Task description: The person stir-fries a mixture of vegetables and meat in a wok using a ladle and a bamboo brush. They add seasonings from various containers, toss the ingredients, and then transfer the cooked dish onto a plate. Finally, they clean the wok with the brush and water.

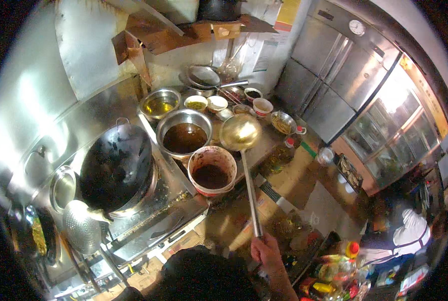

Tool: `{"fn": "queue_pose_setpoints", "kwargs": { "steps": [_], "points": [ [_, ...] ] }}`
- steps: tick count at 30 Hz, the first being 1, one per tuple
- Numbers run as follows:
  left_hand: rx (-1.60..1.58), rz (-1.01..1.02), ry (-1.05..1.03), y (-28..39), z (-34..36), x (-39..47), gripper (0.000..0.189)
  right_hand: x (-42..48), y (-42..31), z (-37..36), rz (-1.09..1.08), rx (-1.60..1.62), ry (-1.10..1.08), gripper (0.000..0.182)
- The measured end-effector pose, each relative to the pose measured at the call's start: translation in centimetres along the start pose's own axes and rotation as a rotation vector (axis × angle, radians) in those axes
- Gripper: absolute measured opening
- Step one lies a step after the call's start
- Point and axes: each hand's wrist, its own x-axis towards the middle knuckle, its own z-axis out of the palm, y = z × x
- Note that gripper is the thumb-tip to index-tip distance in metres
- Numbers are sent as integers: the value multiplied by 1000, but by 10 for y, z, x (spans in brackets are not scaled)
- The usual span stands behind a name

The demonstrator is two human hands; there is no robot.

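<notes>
My right hand [264, 248] is closed around the metal handle of a long ladle [240, 132]. The ladle's shiny bowl hangs beyond my hand, close to a red-and-white bucket [212, 190] with dark brown residue inside. Left of the ladle stand a steel bowl of dark brown liquid [185, 138] and a steel pot of yellow oil [160, 107]. A large black wok [116, 167] sits on the steel stove at left. A perforated skimmer [81, 227] lies at its near side, by a round steel lid or bowl [63, 189]. My left hand is out of view.
Small bowls of seasonings [217, 103], a strainer [204, 76] and a bowl of food [283, 122] crowd the counter behind. A steel refrigerator [323, 71] and a glass-door cabinet [397, 128] stand at right. Bottles [337, 271] are at lower right, near a person in white [410, 233].
</notes>
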Motion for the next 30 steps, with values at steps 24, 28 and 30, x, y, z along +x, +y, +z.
{"fn": "queue_pose_setpoints", "kwargs": {
  "steps": [24, 28, 30],
  "points": [
    [-587, -676, 499, 214, 193, -62, 16, 422, -139, -149, -725, -1238, -49, 22],
    [-669, -652, 541, 230, 189, -50, 14, 435, -131, -167, -613, -1172, -62, 22],
    [-733, -640, 575, 234, 192, -48, 14, 432, -142, -153, -389, -985, -109, 21]
  ]
}}
